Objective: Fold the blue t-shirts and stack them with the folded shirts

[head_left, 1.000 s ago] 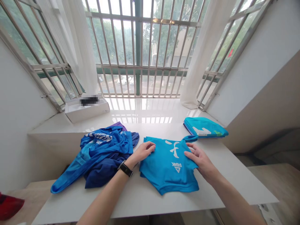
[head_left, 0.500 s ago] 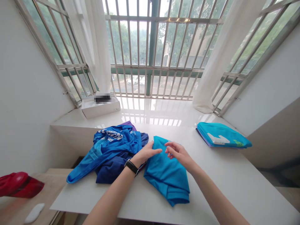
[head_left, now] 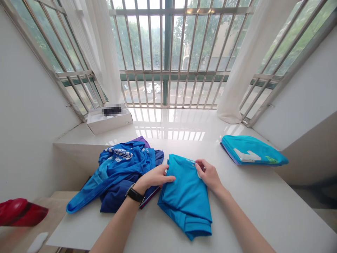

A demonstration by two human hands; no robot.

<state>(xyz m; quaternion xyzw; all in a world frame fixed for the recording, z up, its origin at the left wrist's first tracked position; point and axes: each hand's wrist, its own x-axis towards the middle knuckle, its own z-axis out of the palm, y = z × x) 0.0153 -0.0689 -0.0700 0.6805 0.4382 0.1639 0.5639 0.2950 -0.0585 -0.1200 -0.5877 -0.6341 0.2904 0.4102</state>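
"Right up front, what's on the white table (head_left: pixel 147 230)?"

"A turquoise shirt (head_left: pixel 186 193), folded, lying near the front edge, between the two hands!"

"And the left hand (head_left: pixel 152 176)?"

"Thumb spread away from the fingers: thumb over the top of the cloth, fingertips at its left side. There's a black watch (head_left: pixel 134 193) on that wrist."

"Now the right hand (head_left: pixel 210 175)!"

"Fingers curled, tips at the shirt's right side, just by some white lettering (head_left: pixel 190 161). Pinching the fabric or only touching it? I can't tell from here."

"Out to the lower left?"

"A red cap (head_left: pixel 23 212), off beyond the table's edge. Then, on the table just beside the shirt, a loose heap of blue clothes (head_left: pixel 131 167), with a bit of purple poking out at the back."

"Over on the right?"

"A neat folded stack (head_left: pixel 254 149), turquoise on top, well apart from the shirt."

"And farther back?"

"A white box (head_left: pixel 110 123) at the left, a dark, blurred item (head_left: pixel 112 111) in it. Then pale curtains (head_left: pixel 102 59), the window bars (head_left: pixel 168 73), and cars (head_left: pixel 151 88) parked outside!"
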